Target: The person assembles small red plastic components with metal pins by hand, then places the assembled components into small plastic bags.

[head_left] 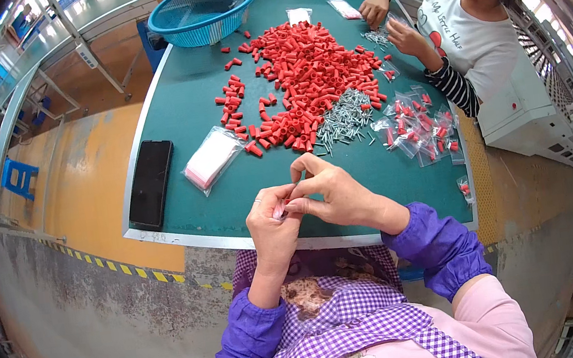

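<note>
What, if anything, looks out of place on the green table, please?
The black phone at the left edge of the table looks odd among red plastic pieces and metal fasteners. One small bag lies apart from the pile of bags, near the near right corner. Nothing there looks clearly damaged.

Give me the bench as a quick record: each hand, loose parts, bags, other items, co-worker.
Left hand: left hand pinches a small bag, mostly hidden by fingers
Right hand: right hand has its fingers at the same bag; exact grip unclear
Loose parts: red tubular pieces heaped mid-table; silver fasteners against the heap's near right side
Bags: filled bags at right; flat bag stack at left
Other items: black phone near left edge; blue basket far left
Co-worker: one person, far right, hands near small metal pieces
</note>
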Available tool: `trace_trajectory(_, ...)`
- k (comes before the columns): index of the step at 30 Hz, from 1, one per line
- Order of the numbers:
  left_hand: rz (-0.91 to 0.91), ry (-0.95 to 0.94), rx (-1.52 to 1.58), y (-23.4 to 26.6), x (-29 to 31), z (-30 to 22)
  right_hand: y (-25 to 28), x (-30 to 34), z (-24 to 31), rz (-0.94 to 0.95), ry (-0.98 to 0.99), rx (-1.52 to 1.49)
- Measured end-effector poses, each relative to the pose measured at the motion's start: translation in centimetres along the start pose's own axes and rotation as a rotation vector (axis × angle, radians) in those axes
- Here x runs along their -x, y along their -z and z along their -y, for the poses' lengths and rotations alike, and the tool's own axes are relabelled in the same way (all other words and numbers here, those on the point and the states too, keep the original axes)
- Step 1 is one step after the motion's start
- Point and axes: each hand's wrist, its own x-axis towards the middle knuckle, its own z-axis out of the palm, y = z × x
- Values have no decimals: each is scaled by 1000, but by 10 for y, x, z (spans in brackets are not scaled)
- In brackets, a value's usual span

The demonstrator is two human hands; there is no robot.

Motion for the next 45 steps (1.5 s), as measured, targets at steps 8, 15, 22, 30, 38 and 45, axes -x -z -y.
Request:
trace_trajectory(8, 98, 110, 370, 2, -3, -17, 12, 11, -8, 4, -590, -840)
trace_trajectory(15, 46, 333, 552, -1, 0, -26, 9, 21, -11, -100, -555, -917)
trace_trajectory(22, -13, 318, 515, -3, 1, -18, 9, 26, -11, -194, -588, -719)
trace_trajectory(30, 17, 398, 617, -9, 5, -15, 4, 27, 2, -272, -386, -324)
trace_trajectory(38, 54, 441, 644, -11, 9, -8, 6, 34, 8, -246, -305, -141)
trace_trajectory(45, 96, 538, 1180, -11, 0, 0, 95, 47, -14, -701, -211, 818)
